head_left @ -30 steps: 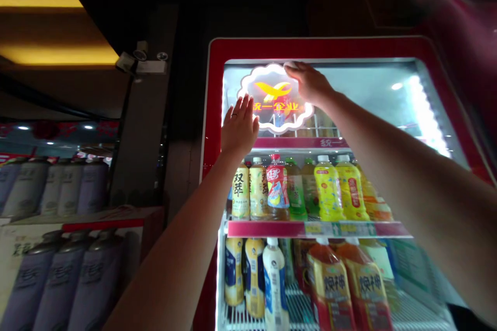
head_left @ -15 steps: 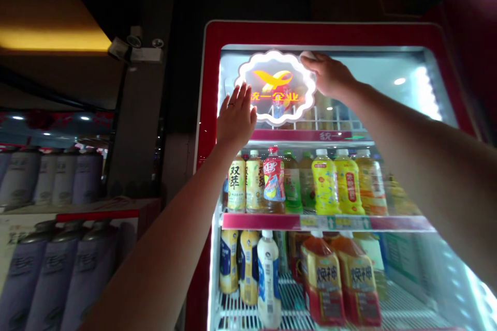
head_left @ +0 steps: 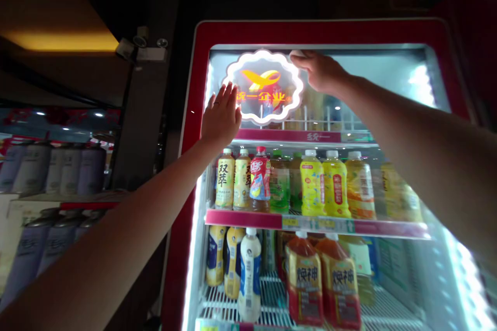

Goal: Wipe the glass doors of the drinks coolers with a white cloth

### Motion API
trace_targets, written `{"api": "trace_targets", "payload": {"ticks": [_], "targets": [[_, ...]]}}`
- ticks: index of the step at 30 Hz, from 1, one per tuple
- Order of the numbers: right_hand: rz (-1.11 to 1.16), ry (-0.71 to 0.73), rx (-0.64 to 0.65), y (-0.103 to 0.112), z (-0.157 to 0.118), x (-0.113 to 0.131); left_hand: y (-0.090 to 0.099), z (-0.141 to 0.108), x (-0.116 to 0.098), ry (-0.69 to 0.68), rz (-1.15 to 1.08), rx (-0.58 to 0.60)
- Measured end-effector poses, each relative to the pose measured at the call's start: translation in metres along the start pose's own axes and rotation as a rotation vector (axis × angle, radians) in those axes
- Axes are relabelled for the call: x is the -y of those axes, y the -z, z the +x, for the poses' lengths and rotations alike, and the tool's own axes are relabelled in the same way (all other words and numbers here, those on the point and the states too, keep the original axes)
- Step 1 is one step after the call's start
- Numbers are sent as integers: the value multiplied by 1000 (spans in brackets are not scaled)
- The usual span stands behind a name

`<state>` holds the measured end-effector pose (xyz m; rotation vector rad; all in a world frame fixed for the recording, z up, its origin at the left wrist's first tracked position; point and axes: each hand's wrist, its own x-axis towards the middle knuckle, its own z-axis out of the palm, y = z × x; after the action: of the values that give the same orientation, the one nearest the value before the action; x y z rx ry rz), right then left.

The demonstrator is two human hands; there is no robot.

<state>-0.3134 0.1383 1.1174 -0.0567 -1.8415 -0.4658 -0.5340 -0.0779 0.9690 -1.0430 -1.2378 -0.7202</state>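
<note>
Seemingly wiping, the curled right hand (head_left: 323, 71) holds a whitish wad (head_left: 297, 54) near the drinks cooler's (head_left: 318, 32) top edge; the open left hand (head_left: 220, 121) looks empty. Steady pressure seems needed next.

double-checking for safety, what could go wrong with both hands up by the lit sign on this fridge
The left hand, its fingers over the edge of the lit sign, might leave smudges. Its ring could scratch the glass front if it rubs. The white item at the right hand's fingertips might slip.
</note>
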Motion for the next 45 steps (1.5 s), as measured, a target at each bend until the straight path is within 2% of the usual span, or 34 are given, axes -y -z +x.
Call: {"api": "trace_targets", "payload": {"ticks": [3,6,8,10,14,17,21,24,27,30,34,38,41,43,45], "targets": [[-59,-45,11,6,19,-11,2,5,-13,-36,-6,13],[-38,9,-38,-8,30,-6,-6,17,-38,-76,-8,41],[33,100,-78,-22,26,1,-17,26,-57,-80,-11,50],[90,120,-109,-32,17,2,-29,33,-74,-67,-19,55],[119,152,-115,-30,8,-12,-40,35,-92,-36,-1,70],[82,90,-142,-19,20,-19,-38,30,-94,-25,13,77],[51,12,-185,-18,34,-8,-34,27,-92,-28,27,84],[61,80,-165,-24,22,-5,-35,27,-92,-33,49,76],[77,200,-132,-22,0,-16,-36,27,-92,-30,64,76],[69,180,-136,-11,-9,-31,-36,27,-94,-15,65,81],[47,47,-149,-2,14,-33,-36,26,-95,-10,71,89],[64,15,-157,-10,35,-18,-35,25,-95,-21,90,86],[59,107,-138,-15,24,-15,-33,25,-95,-22,89,86],[44,173,-116,-13,10,-21,-32,25,-96,-15,84,87],[32,176,-117,-7,-1,-31,-32,26,-96,-7,85,88]]}}
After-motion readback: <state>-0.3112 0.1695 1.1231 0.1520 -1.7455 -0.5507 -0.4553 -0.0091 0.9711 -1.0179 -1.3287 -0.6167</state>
